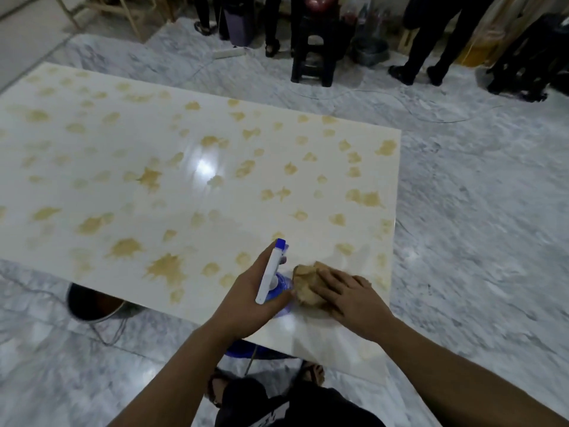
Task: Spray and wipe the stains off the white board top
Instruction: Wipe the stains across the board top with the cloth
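The white board top (197,167) lies flat before me, a glossy slab running from my nine o'clock across to my two o'clock, dotted nearly everywhere with tan stains (167,269); only the corner nearest me, at six o'clock, looks mostly clean. It seems hard and slick, so I judge liquid will bead and run on it and a cloth will glide rather than drag.

My left hand (249,291) is curled shut around the neck of the spray bottle (272,274), forefinger up front near the trigger, the blue-tipped nozzle aimed toward twelve o'clock. The bottle looks like thin, light plastic; the neck is the sensible place to hold it, since a wet body would slip.

Just to its right, my right hand (354,295) lies flat, fingers spread, pressing down on the cloth (308,285). That cloth is soft, crumpled and already browned; it should be bunched under the palm.
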